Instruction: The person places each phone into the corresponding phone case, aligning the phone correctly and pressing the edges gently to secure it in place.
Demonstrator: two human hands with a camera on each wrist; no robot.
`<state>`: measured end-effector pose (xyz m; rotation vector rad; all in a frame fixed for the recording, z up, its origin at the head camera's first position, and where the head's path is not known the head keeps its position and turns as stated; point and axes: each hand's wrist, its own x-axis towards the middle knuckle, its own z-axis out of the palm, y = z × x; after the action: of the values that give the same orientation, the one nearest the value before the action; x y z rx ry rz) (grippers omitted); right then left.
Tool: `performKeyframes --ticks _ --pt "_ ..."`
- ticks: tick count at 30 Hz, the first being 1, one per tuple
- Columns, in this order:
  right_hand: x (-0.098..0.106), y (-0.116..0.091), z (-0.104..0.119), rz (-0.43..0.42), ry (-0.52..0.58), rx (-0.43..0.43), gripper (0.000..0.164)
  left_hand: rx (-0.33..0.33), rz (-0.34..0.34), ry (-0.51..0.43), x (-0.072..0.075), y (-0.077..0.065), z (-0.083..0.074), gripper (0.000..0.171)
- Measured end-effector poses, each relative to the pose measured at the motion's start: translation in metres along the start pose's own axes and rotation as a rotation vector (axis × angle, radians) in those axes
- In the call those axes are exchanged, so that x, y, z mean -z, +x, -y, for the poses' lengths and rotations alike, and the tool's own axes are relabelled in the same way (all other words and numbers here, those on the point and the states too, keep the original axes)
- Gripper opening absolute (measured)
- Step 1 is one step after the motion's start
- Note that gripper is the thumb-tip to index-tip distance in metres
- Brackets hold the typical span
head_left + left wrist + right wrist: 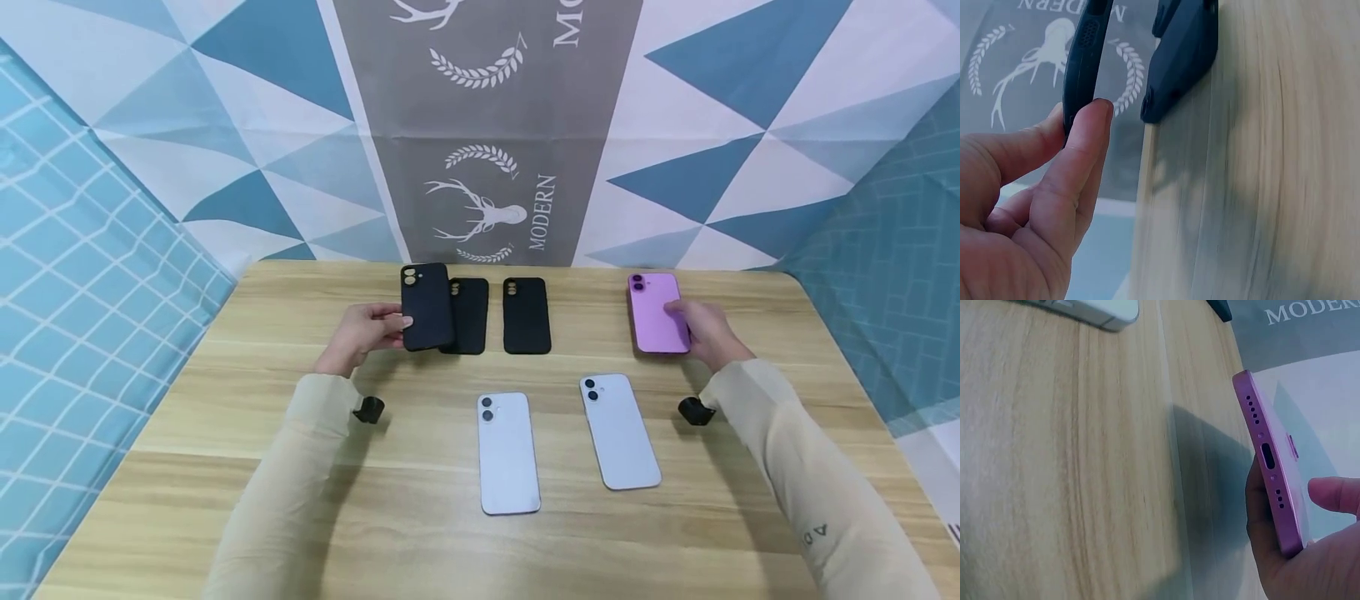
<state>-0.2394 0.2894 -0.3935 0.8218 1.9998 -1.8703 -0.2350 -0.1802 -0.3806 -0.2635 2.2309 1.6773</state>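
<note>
Currently, the hands are well apart, each holding one item clear of the table. Left hand: pinches the held case, black, at its lower left edge, thumb on the face with the camera cutout, fingers behind. Viewed from the head camera, the held case overlaps the left side of the middle case. The right case lies just beside the middle case, both flat. Right hand: grips the pink phone at its right edge, thumb on the back, camera end away from the person. Nearer the person, the left white phone and right white phone lie flat, apart.
</note>
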Motion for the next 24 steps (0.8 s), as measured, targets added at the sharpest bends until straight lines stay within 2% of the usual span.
performKeyframes --ticks 10,14,24 --pt "0.0 -0.004 0.003 0.058 0.103 0.003 0.078 -0.024 0.033 -0.049 -0.02 0.003 -0.008 0.05" --pt "-0.002 -0.006 0.003 0.055 0.097 0.012 0.076 -0.022 0.043 -0.044 -0.025 0.003 -0.01 0.049" --pt "-0.011 -0.011 0.001 0.063 0.05 0.105 0.066 -0.056 0.07 -0.07 -0.04 0.004 -0.012 0.048"
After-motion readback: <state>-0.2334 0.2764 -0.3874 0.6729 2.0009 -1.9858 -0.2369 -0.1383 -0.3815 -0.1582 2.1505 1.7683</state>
